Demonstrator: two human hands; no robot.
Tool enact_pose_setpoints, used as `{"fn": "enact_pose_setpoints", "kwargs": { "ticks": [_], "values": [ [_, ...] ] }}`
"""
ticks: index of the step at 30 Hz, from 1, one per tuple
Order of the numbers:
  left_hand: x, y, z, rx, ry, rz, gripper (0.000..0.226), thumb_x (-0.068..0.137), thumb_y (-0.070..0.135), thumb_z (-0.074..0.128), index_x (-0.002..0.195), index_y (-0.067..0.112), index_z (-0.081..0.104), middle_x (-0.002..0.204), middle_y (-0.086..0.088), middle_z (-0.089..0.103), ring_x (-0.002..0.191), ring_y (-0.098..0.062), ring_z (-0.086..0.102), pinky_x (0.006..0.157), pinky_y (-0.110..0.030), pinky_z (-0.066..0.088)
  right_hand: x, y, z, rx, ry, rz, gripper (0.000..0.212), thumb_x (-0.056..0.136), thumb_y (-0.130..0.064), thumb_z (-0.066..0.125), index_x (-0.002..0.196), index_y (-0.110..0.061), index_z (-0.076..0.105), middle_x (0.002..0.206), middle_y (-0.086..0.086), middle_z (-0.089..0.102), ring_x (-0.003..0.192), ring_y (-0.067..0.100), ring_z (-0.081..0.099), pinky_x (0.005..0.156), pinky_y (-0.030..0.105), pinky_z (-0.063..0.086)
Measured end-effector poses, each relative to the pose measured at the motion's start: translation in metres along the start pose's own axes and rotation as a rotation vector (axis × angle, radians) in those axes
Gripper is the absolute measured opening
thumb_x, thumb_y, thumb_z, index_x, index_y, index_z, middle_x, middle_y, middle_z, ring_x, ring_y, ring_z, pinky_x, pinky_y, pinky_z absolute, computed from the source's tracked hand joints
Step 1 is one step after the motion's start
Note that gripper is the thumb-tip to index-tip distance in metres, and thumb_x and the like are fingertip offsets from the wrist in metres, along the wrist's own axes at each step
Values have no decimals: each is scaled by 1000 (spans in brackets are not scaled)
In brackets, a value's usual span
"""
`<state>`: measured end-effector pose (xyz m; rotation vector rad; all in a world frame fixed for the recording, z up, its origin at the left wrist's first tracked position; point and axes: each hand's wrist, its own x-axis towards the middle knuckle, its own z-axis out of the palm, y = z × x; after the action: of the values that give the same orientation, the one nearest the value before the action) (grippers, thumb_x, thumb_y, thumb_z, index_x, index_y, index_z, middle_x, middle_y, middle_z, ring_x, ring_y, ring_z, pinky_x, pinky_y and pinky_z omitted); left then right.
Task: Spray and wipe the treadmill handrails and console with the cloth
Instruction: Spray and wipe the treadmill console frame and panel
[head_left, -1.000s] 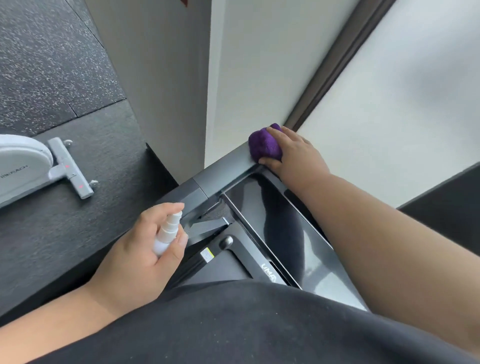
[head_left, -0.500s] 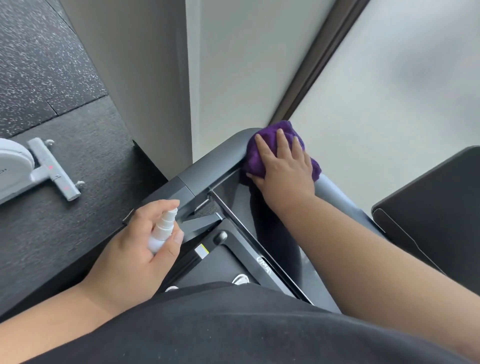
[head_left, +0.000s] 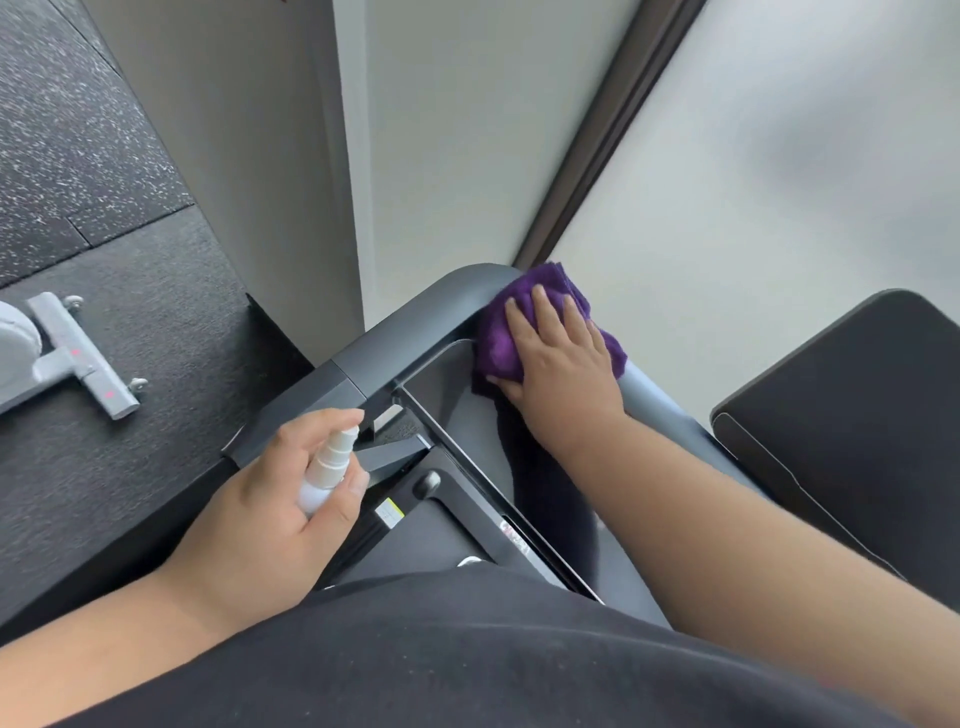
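A purple cloth (head_left: 498, 332) lies on the far corner of the treadmill's grey handrail (head_left: 410, 327), where the rail bends around the glossy black console (head_left: 457, 415). My right hand (head_left: 558, 364) presses flat on the cloth with straight fingers. My left hand (head_left: 275, 499) holds a small white spray bottle (head_left: 324, 470) over the console's left side, index finger on top of the nozzle. My right forearm hides much of the console's right half.
A white wall corner and a frosted window with a dark frame (head_left: 587, 171) stand just behind the rail. A second black machine (head_left: 852, 426) is at the right. A white exercise machine foot (head_left: 78, 358) rests on the black rubber floor at left.
My right hand has slid the cloth from the rail's left stretch to its far corner and flattened over it. The view has shifted, showing more rail and the right-hand machine. The left hand stays put.
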<state>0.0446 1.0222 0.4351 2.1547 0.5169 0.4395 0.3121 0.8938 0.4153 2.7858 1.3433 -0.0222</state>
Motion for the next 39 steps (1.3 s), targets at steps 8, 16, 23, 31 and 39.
{"fn": "enact_pose_setpoints", "kwargs": {
  "ticks": [8, 16, 23, 31, 39],
  "values": [
    [-12, 0, -6, -12, -27, -9, 44, 89, 45, 49, 131, 48, 35, 94, 22, 58, 80, -5, 61, 76, -16, 45, 67, 9, -24, 137, -172, -327, 96, 82, -67, 63, 157, -27, 20, 164, 0, 21, 151, 22, 15, 123, 35, 12],
    [-31, -1, -24, 25, 79, -117, 40, 88, 41, 50, 126, 45, 39, 94, 25, 59, 88, 8, 58, 77, -1, 37, 10, -125, 3, 277, -26, -780, 83, 72, -62, 74, 144, -29, 49, 148, 1, 50, 140, 31, 40, 115, 52, 28],
    [-46, -4, -41, 48, 154, -177, 41, 92, 37, 54, 126, 53, 36, 101, 26, 57, 89, 13, 55, 78, 0, 35, -6, -158, 11, 285, 64, -866, 77, 66, -47, 85, 136, -29, 58, 141, -1, 56, 133, 31, 49, 109, 51, 37],
    [-36, 4, -50, 68, 107, -400, 41, 93, 37, 53, 121, 58, 32, 99, 22, 57, 85, -1, 56, 69, -22, 40, 20, -48, -2, 403, 61, -280, 70, 77, -33, 79, 141, -33, 52, 147, -2, 50, 136, 31, 44, 115, 41, 31],
    [24, -6, -49, 338, -74, -384, 38, 96, 39, 50, 129, 46, 32, 117, 7, 59, 85, -18, 49, 72, -30, 39, -40, -56, 3, 380, 78, -148, 69, 74, -52, 75, 137, -31, 55, 133, 3, 61, 115, 34, 56, 100, 46, 46]
  ]
}}
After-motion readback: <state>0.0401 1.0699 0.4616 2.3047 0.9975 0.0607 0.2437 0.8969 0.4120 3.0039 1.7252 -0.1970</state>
